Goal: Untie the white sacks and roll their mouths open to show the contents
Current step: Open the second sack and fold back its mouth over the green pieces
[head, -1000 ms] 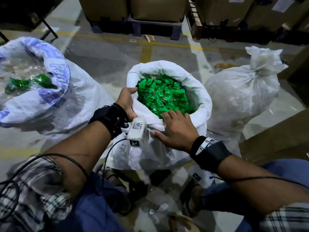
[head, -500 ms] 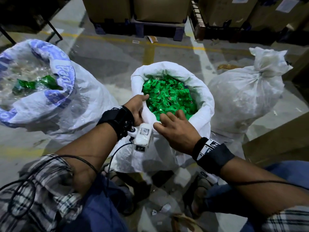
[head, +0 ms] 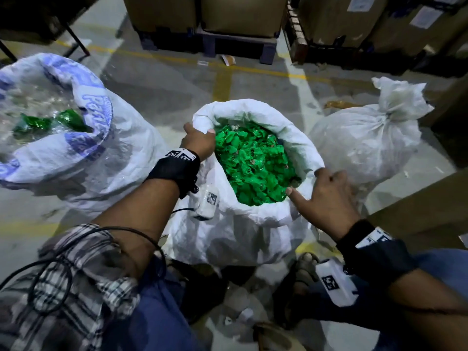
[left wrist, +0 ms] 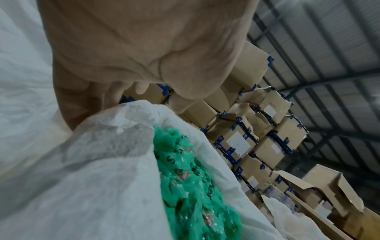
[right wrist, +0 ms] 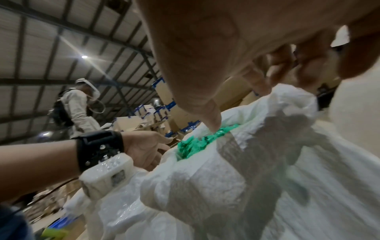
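Observation:
The middle white sack (head: 253, 107) stands in front of me with its mouth rolled down, and green wrappers (head: 253, 168) fill it to the top. My left hand (head: 198, 141) grips the rolled rim on the sack's left side, fingers curled over the edge. My right hand (head: 326, 193) holds the rim at the near right, thumb inside toward the wrappers and fingers outside. The left wrist view shows my left hand (left wrist: 144, 48) above the sack's rim (left wrist: 107, 142). In the right wrist view my right hand (right wrist: 226, 40) has its thumb down on the sack (right wrist: 226, 178).
A blue-printed open sack (head: 63, 153) with clear and green wrappers stands at the left. A tied white sack (head: 359, 148) stands at the right. Stacked cardboard boxes (head: 240, 16) on pallets line the back, with a brown box (head: 417, 206) by my right arm. Another person (right wrist: 78, 105) stands beyond.
Both hands left the near rim and moved apart: the left went up the sack's left side, the right out to the right side. The mouth is now wider.

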`<state>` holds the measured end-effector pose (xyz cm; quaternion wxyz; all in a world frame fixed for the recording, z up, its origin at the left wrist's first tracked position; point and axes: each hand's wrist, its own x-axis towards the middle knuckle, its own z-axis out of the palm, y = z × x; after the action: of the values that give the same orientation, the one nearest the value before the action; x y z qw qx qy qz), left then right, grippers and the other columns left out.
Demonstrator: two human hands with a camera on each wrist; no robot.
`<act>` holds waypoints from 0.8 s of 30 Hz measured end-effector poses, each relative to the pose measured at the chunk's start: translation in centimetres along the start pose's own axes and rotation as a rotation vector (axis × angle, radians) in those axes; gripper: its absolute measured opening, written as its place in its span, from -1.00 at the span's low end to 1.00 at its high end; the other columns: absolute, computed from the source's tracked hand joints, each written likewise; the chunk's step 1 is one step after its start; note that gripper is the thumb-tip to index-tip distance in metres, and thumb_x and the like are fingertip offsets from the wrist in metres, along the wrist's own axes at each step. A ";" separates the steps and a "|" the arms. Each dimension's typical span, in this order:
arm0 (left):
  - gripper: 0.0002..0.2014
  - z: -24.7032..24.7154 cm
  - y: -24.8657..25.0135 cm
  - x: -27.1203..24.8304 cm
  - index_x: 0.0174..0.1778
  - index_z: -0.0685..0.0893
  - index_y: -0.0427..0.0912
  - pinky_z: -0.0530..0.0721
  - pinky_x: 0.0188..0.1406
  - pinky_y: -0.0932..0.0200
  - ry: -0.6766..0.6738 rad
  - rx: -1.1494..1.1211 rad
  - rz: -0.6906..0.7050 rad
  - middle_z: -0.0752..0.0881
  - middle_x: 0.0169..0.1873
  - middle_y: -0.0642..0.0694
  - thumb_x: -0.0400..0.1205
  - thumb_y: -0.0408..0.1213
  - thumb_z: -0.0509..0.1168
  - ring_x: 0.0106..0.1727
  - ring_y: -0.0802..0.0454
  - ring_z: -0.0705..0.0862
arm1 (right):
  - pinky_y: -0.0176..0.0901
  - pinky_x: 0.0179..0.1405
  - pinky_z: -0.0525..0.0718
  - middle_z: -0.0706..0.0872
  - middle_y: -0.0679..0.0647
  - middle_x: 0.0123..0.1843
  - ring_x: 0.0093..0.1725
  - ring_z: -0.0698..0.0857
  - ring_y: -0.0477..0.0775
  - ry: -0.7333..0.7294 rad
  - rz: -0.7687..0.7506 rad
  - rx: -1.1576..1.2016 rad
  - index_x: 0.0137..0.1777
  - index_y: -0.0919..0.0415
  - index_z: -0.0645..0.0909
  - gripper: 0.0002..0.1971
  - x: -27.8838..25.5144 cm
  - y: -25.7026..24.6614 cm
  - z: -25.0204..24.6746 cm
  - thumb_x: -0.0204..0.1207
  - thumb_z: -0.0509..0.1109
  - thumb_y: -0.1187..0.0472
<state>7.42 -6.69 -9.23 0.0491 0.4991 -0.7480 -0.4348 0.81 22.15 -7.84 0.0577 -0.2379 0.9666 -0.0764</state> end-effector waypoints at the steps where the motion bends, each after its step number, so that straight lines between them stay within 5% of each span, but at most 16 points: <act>1: -0.28 0.0 0.0 0.1 0.70 -0.01 -0.33 0.58 0.42 -0.16 -0.007 0.015 -0.002 0.49 0.52 -0.41 0.78 0.00 0.14 0.46 -0.38 0.56 | 0.22 0.27 0.57 0.51 0.43 0.31 0.36 0.51 0.46 -0.073 0.057 0.008 0.46 0.26 0.34 -0.17 0.1 0.4 0.2 0.47 0.35 -0.40; 4: -0.26 0.0 0.0 0.2 0.66 0.07 -0.37 0.64 0.34 -0.12 -0.008 0.068 -0.039 0.53 0.49 -0.37 0.73 -0.09 0.28 0.43 -0.34 0.60 | 0.17 0.13 0.70 0.58 0.46 0.34 0.30 0.63 0.42 -0.222 0.139 0.110 0.50 0.33 0.24 -0.04 0.6 0.5 1.3 0.43 0.37 -0.46; 7: -0.41 0.0 0.0 0.3 0.54 0.36 -0.45 0.71 0.27 -0.09 -0.016 0.046 -0.050 0.61 0.41 -0.39 0.65 -0.26 0.34 0.37 -0.32 0.67 | 0.27 -0.30 0.85 0.40 0.33 0.45 0.15 0.71 0.32 -0.312 0.395 0.590 0.56 0.17 0.15 0.00 1.1 -0.9 3.3 0.33 0.63 -0.25; 9: -0.54 -0.1 -0.2 0.4 0.43 0.51 -0.47 0.74 0.27 -0.21 -0.051 -0.107 -0.058 0.66 0.34 -0.46 0.62 -0.36 0.30 0.31 -0.37 0.72 | 0.38 -0.27 0.83 0.33 0.33 0.50 0.23 0.67 0.38 -0.275 0.579 0.832 0.59 0.11 0.12 0.00 1.4 -1.5 5.1 0.29 0.71 0.11; 11: -0.59 -0.4 -0.5 0.6 0.37 0.56 -0.48 0.73 0.25 -0.30 -0.072 -0.299 -0.114 0.65 0.32 -0.52 0.59 -0.43 0.29 0.26 -0.39 0.73 | 0.42 -0.05 0.81 0.46 0.36 0.46 0.28 0.66 0.42 -0.136 0.651 0.975 0.60 0.13 0.21 -0.08 2.0 -1.7 6.5 0.26 0.59 0.35; 13: -0.65 -0.9 -1.0 0.9 0.31 0.62 -0.46 0.78 0.13 -0.21 -0.070 -0.396 -0.138 0.69 0.26 -0.48 0.60 -0.46 0.29 0.07 -0.24 0.74 | 0.21 -0.03 0.81 0.61 0.32 0.33 0.10 0.72 0.30 -0.011 0.654 1.175 0.56 0.14 0.36 -0.22 2.9 -1.8 7.1 0.30 0.44 0.46; 17: -0.57 -1.7 -1.8 1.3 0.49 0.54 -0.44 0.77 0.12 -0.09 -0.099 -0.431 -0.119 0.62 0.05 -0.25 0.67 -0.45 0.25 0.01 -0.11 0.65 | -0.26 -0.47 0.50 0.63 0.28 0.12 -0.30 0.58 0.11 0.069 0.530 1.358 0.44 0.23 0.54 -0.37 4.8 -2.3 6.6 0.34 0.28 0.60; 22: -0.61 -2.4 -1.1 0.5 0.35 0.58 -0.53 0.74 -0.39 0.09 -0.045 -0.536 -0.093 0.64 -0.22 -0.27 0.59 -0.54 0.28 -0.31 -0.11 0.68 | 0.00 -0.26 0.59 0.66 0.33 0.10 -0.10 0.62 0.21 0.192 0.338 1.351 0.45 0.24 0.55 -0.34 7.8 -2.4 4.3 0.37 0.23 0.69; 24: -0.65 -2.7 -0.7 -0.1 0.27 0.60 -0.49 0.74 -0.49 0.14 -0.065 -0.550 -0.082 0.69 -0.16 -0.32 0.56 -0.54 0.31 -0.30 -0.12 0.72 | 0.10 -0.06 0.67 0.70 0.38 0.22 0.02 0.67 0.21 0.188 0.247 1.302 0.43 0.29 0.56 -0.45 8.9 -2.0 3.9 0.45 0.29 0.65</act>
<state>9.38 -8.33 -8.01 0.1411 0.4827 -0.5820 -0.6390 -5.59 15.79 -12.02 0.1134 -0.0346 0.7443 -0.6572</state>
